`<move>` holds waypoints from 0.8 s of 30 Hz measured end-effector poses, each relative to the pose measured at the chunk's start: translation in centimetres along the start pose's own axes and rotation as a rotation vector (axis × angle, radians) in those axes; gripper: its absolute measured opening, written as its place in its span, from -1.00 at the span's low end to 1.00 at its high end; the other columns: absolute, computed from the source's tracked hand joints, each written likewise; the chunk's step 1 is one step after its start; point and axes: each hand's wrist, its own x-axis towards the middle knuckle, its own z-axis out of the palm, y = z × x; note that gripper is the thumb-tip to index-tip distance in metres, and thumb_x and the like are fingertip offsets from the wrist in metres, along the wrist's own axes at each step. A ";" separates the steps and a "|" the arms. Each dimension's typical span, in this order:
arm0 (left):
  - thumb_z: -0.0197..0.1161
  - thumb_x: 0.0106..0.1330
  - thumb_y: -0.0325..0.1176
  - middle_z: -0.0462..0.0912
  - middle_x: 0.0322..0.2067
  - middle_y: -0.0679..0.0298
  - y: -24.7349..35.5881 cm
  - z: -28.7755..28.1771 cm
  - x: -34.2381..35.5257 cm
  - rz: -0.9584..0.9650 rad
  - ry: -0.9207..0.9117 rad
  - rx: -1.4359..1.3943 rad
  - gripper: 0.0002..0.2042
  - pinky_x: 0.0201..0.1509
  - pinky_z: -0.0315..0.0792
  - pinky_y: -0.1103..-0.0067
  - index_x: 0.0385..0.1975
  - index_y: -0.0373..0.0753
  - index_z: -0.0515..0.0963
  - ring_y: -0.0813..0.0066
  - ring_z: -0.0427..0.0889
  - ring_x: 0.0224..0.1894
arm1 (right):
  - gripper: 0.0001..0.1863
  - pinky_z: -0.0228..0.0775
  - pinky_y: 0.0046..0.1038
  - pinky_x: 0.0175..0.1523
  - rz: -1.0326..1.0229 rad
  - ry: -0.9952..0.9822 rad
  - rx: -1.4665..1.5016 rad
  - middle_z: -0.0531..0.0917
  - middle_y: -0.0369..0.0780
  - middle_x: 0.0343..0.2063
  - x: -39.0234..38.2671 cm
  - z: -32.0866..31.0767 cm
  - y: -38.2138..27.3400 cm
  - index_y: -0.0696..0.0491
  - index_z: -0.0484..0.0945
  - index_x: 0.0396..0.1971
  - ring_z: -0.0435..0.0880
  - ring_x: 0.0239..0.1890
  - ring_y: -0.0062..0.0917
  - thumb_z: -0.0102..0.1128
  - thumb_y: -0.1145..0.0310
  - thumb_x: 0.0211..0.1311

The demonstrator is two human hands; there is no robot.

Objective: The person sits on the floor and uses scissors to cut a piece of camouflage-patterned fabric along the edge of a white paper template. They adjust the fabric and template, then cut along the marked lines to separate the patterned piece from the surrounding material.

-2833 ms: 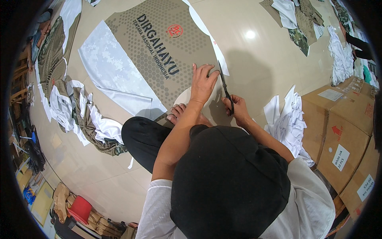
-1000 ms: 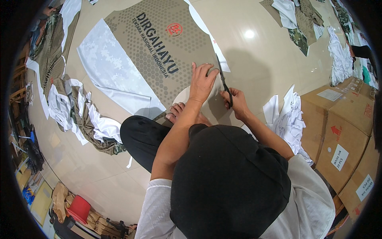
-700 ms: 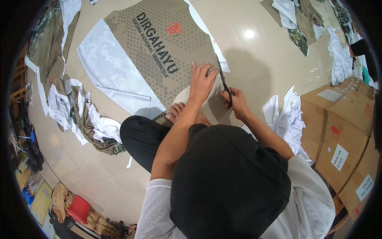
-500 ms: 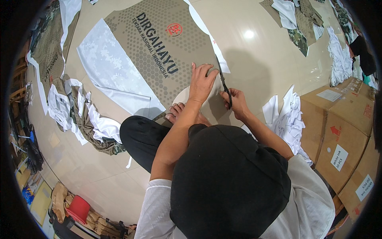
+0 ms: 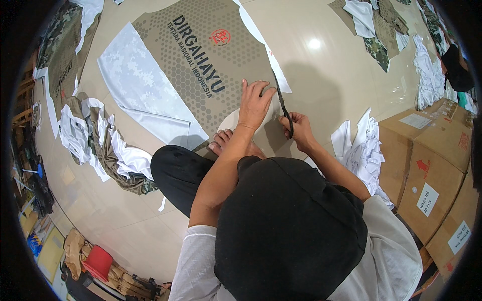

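The right hand (image 5: 302, 131) grips black scissors (image 5: 282, 102) at the brown cloth's (image 5: 203, 57) edge. The left hand (image 5: 256, 105) rests on it, fingers spread.

Head-worn fisheye view; steeply downward

Under the left hand (image 5: 257, 105), the cloth (image 5: 230, 65) is olive-brown with darker hexagons, black lettering (image 5: 200, 57) and a red emblem (image 5: 221, 36); left of that hand, the flap (image 5: 150, 90) is white with faint camouflage. The scissors (image 5: 282, 102) in the right hand (image 5: 300, 129) are black.
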 end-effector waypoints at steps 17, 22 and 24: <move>0.36 0.26 -0.45 0.55 0.00 0.30 0.0 -0.1 0.1 0.007 0.022 -0.034 -0.75 0.52 0.15 -0.14 -0.08 -0.03 0.63 0.24 0.53 0.17 | -0.74 0.24 -0.57 -0.57 -0.024 -0.029 -0.012 0.52 -0.36 -0.66 2.3 0.4 -1.7 0.01 0.50 -0.52 0.44 -0.69 -0.68 0.39 0.25 0.23; 0.35 0.26 -0.46 0.55 0.01 0.30 0.0 -0.1 0.0 0.002 0.019 -0.043 -0.75 0.52 0.14 -0.15 -0.07 -0.03 0.63 0.24 0.53 0.18 | -0.74 0.23 -0.57 -0.57 -0.010 -0.015 -0.008 0.52 -0.36 -0.66 2.1 0.5 -1.8 0.02 0.51 -0.50 0.44 -0.69 -0.68 0.41 0.26 0.23; 0.35 0.26 -0.45 0.55 0.01 0.30 0.0 -0.1 0.0 0.002 0.016 -0.041 -0.75 0.52 0.14 -0.16 -0.07 -0.03 0.62 0.24 0.53 0.18 | -0.74 0.23 -0.57 -0.57 -0.010 -0.013 -0.004 0.52 -0.36 -0.66 2.2 0.5 -1.6 0.03 0.52 -0.49 0.44 -0.69 -0.68 0.41 0.26 0.23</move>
